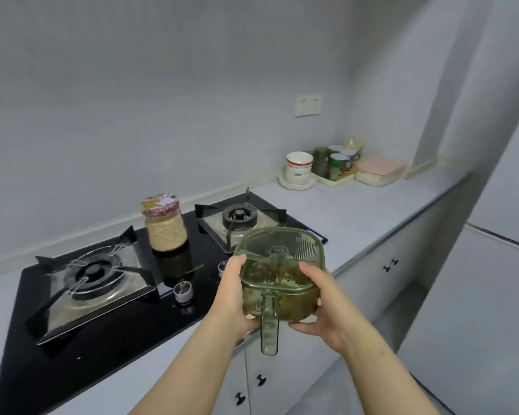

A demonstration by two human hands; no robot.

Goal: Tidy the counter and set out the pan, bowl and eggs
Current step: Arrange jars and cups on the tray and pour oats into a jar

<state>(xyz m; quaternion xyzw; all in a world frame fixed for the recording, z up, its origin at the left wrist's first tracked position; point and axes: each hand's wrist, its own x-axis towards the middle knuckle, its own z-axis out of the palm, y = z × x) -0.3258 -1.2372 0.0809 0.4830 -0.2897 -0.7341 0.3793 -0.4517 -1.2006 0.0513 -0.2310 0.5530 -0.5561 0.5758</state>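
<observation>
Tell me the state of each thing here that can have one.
Green handled container: lid on, held by both hands.
Left hand: grips container's left side.
Right hand: grips its right side.
Grain jar: upright on cooktop, lid on.
Left burner: no flame.
Right burner: no flame.
Pink-lidded box: closed.

A jar stands midway along the hob's back edge; bowl, mugs and box sit in the counter's back right corner.
</observation>
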